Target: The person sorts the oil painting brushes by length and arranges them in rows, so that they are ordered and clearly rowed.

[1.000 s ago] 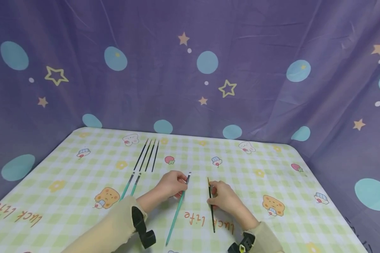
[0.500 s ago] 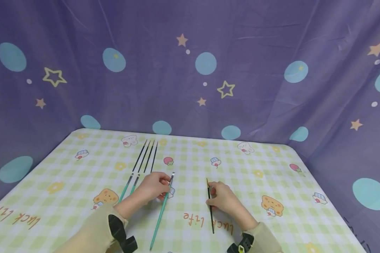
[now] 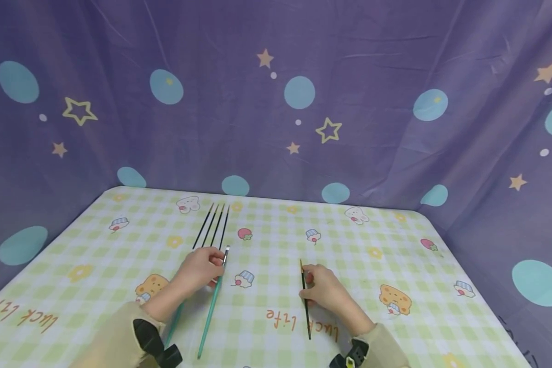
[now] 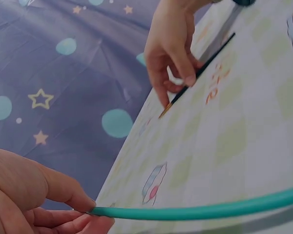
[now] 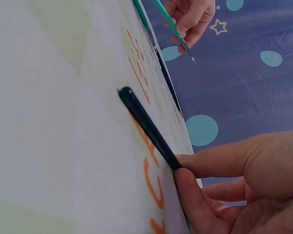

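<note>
My left hand (image 3: 200, 268) pinches a teal-handled paintbrush (image 3: 211, 312) near its silver ferrule, bristles toward the far side of the table. In the left wrist view its teal handle (image 4: 185, 213) runs off to the right from my thumb and fingers. My right hand (image 3: 324, 287) pinches a slim black paintbrush (image 3: 306, 312) with a golden tip, at the middle right. The right wrist view shows the black handle (image 5: 149, 126) between thumb and finger. Another teal handle (image 3: 175, 323) lies partly hidden beneath my left hand and wrist.
Several slim black paintbrushes (image 3: 203, 230) lie side by side just beyond my left hand, tips pointing away. A green checked tablecloth (image 3: 349, 245) with printed cartoons covers the table. Behind its far edge hangs a purple curtain (image 3: 239, 122).
My left hand has carried the teal paintbrush leftward, close to the other brushes, and now covers part of the teal ones there. My right hand with the black paintbrush has hardly moved.
</note>
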Demonstrator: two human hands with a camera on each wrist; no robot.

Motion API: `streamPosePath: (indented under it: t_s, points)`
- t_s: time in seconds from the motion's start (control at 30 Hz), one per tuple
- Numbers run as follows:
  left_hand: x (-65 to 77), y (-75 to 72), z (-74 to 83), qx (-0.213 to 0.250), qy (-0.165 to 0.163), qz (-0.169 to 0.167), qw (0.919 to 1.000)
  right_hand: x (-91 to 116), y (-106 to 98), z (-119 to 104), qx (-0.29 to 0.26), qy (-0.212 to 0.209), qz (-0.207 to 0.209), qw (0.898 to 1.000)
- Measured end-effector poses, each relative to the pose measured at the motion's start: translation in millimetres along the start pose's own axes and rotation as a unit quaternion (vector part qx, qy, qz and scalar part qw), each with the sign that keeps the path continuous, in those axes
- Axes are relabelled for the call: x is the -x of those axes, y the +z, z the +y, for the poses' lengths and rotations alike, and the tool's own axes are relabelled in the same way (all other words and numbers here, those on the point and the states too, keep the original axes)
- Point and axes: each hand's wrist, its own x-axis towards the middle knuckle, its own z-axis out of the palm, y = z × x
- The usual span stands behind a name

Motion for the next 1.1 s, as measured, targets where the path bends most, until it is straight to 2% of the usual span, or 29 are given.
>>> streamPosePath:
  t_s: [0.23,0.37,0.63,0.83,1.03,1.1]
  points:
    - [2.6,-16.4,-5.8,-0.064,0.003,-0.009,0.9979,-0.2,-0.5,0.0,-0.004,0.003,0.002,1.000]
    - [3.0,-20.8,-9.9,-0.079,-0.005,-0.018,0.9967,-0.3,-0.5,0.3,0.001,0.002,0.004,1.000]
    - [-1.5,-21.1,-19.1,-0.110,-0.015,-0.019,0.9937,-0.2,-0.6,-0.8,0.003,-0.001,0.004,1.000]
    - [-2.2,-22.5,-19.7,-0.150,-0.002,-0.012,0.9886,-0.2,-0.9,-1.5,0.008,-0.001,0.004,1.000]
    - [-1.6,-21.7,-19.1,-0.207,0.020,-0.012,0.9780,0.3,-1.2,-3.0,0.008,0.000,0.005,1.000]
    - [-1.7,-21.0,-19.2,-0.208,0.016,-0.012,0.9779,0.7,-1.1,-3.2,0.009,0.003,0.006,1.000]
